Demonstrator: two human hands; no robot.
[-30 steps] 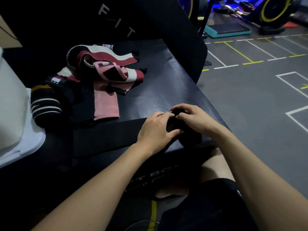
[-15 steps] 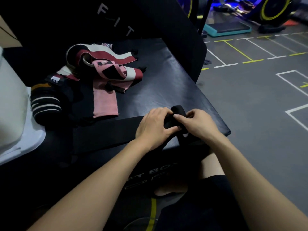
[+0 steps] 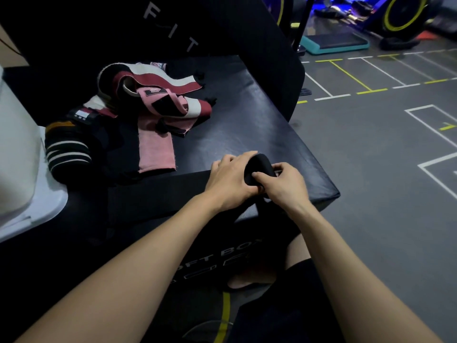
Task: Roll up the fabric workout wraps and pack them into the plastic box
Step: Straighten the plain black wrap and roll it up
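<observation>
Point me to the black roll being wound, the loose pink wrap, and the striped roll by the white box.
Black roll (image 3: 259, 165): head view, top curve of the roll between both hands.
Pink wrap (image 3: 155, 151): head view, flat hanging end.
Striped roll (image 3: 66, 152): head view, white-striped side.

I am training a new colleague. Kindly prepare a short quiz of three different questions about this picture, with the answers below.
1. True or false: both hands grip the black wrap at this moment.
2. Which wrap lies flat and unrolled, beside the striped roll? A) the pink wrap B) a green wrap C) a yellow wrap
3. Fill in: the unrolled tail of the black wrap stretches across the black padded box toward the person's ____ side.

Key:
1. True: the left hand and the right hand both curl round its rolled end.
2. A
3. left
</observation>
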